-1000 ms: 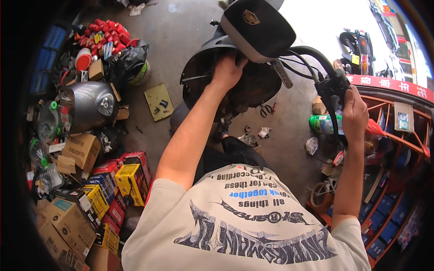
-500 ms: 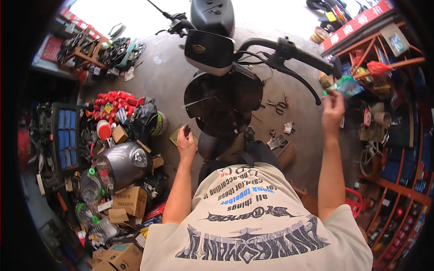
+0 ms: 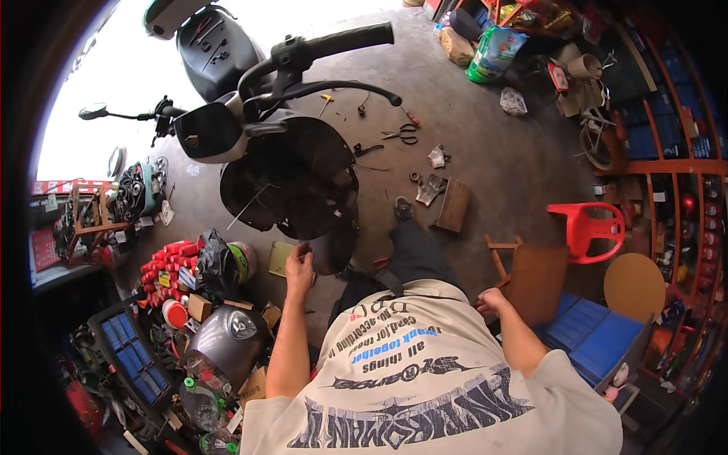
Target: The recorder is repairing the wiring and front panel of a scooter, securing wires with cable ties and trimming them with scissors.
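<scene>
My left hand (image 3: 300, 267) is raised beside the lower body of a scooter (image 3: 292, 174), with loosely bent fingers apart and nothing visible in it. The scooter stands front left of me, its dark inner shell facing me. A black handlebar grip (image 3: 349, 42) and a brake lever (image 3: 349, 89) reach out to the right above the shell. Close to my right hip is my right hand (image 3: 493, 302), fingers curled in; whatever it may hold is hidden. A greenish flat piece (image 3: 280, 258) lies just left of my left hand.
Scissors (image 3: 402, 134), a glove (image 3: 431, 189) and a wooden block (image 3: 453, 205) lie on the floor ahead. To the right stand a red plastic chair (image 3: 588, 227), a brown board (image 3: 537, 282) and blue bins (image 3: 591, 334). Red bottles (image 3: 168, 262) and a grey fairing (image 3: 227, 337) crowd the left.
My view has swung right, so the scooter sits further left. My right hand has dropped from beside the brake lever to my hip. The left hand stays near the scooter's lower body.
</scene>
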Motion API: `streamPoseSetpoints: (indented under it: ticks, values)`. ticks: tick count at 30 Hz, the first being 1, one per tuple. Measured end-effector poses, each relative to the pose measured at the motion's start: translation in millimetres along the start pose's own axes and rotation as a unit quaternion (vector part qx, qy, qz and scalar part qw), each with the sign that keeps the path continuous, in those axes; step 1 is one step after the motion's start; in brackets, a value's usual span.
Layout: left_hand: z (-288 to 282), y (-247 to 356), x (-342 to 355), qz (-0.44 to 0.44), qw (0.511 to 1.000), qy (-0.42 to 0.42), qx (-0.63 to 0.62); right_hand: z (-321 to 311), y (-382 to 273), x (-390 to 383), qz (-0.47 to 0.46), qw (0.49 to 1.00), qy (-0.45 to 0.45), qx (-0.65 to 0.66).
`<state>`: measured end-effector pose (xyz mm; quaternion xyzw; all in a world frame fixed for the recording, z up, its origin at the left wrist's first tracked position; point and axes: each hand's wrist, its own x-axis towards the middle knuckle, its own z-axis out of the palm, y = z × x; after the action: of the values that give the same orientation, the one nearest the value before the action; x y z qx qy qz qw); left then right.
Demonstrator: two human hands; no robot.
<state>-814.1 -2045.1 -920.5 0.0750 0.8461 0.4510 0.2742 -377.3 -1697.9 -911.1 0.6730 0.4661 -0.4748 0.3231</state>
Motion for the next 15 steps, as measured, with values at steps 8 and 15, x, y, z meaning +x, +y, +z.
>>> streamPoseSetpoints:
  ticks: [8, 15]
  values:
    - [39, 46, 0, -0.085, 0.996, 0.034, -0.013, -67, -165, 81, -0.212, 0.976, -0.005, 0.05]
    - [84, 131, -2, -0.156, 0.982, 0.085, -0.068, -97, -292, 104, -0.285, 0.947, -0.083, 0.12]
